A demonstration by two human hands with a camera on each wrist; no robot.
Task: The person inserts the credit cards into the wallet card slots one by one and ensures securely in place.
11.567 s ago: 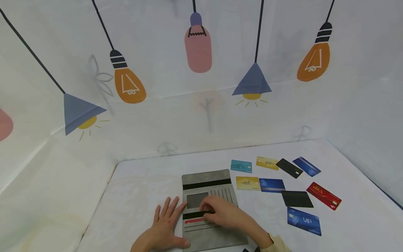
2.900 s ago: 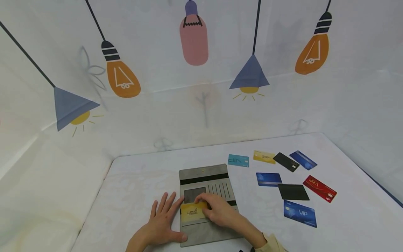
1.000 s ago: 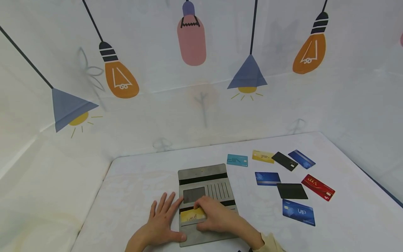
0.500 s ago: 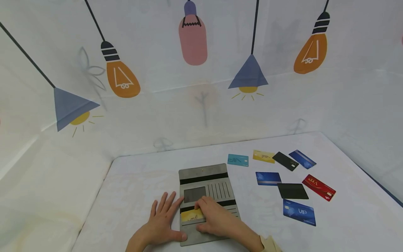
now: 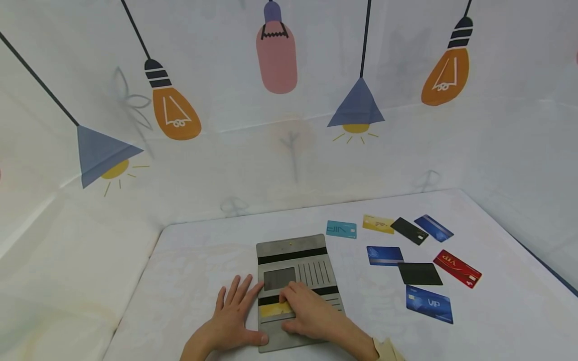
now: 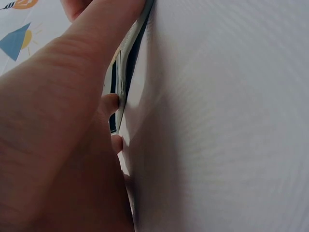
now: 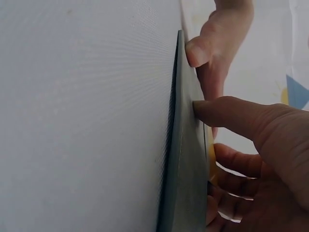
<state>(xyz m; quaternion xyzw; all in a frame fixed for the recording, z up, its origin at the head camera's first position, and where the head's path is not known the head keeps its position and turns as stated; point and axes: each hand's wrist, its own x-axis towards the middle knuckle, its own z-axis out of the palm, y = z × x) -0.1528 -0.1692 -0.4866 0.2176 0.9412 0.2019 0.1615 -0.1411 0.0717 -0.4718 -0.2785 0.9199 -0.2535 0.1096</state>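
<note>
A grey card wallet [image 5: 280, 335] lies unfolded on the white table, with rows of slots and a dark window pocket. A yellow card [image 5: 273, 309] sits partly inside a slot in its lower left part, a strip showing above the slot edge. My right hand [image 5: 312, 315] grips at that card, fingers curled at its upper edge; in the right wrist view the thumb [image 7: 212, 110] presses on the wallet face. With fingers spread, my left hand [image 5: 229, 322] lies at the wallet's left edge, thumb resting on its lower corner. The right hand hides the card's right end.
To the right lie loose cards: a teal one [image 5: 341, 229], a yellow one [image 5: 378, 223], a red one [image 5: 457, 268], a blue VIP card [image 5: 429, 304], black ones [image 5: 420, 274] and other blue ones [image 5: 385, 255]. A white curtain [image 5: 217, 170] with printed lamps stands behind.
Earlier, a yellow card left the table for the wallet, over a slot showing a red strip. Since then the right hand has pushed it down, so less yellow shows. The left hand stays put.
</note>
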